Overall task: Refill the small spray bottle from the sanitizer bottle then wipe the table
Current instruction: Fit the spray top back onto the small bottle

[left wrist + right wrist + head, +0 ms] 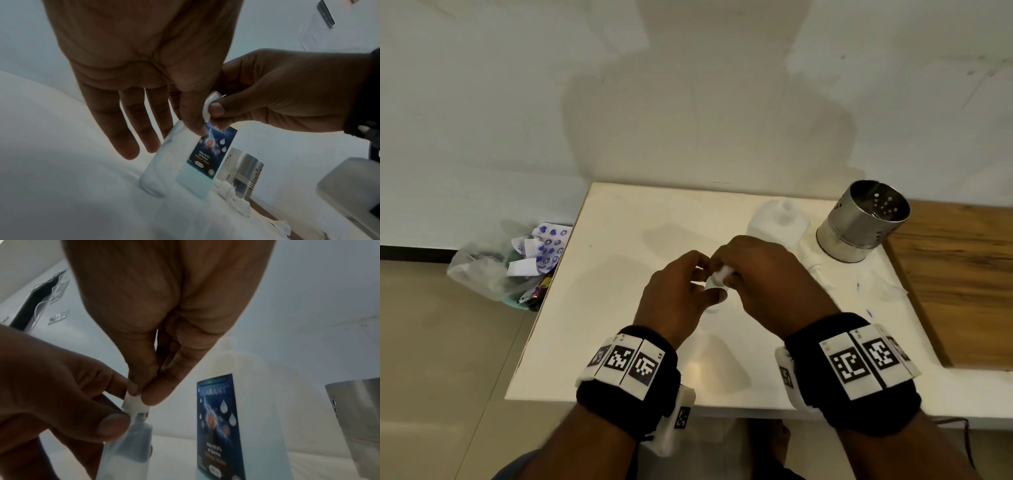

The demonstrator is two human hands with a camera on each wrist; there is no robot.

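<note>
The small clear spray bottle stands on the white table at its middle. My left hand pinches the bottle near its neck with thumb and forefinger, while the other fingers hang straight. My right hand pinches the white spray cap on top of the bottle. Whether the cap is screwed tight cannot be seen. The larger sanitizer bottle, with a blue label, stands just behind my hands.
A perforated steel cup stands to the right of the sanitizer bottle. Crumpled white tissues lie beside it. A wooden surface adjoins the table's right edge. A bag of rubbish sits on the floor at the left.
</note>
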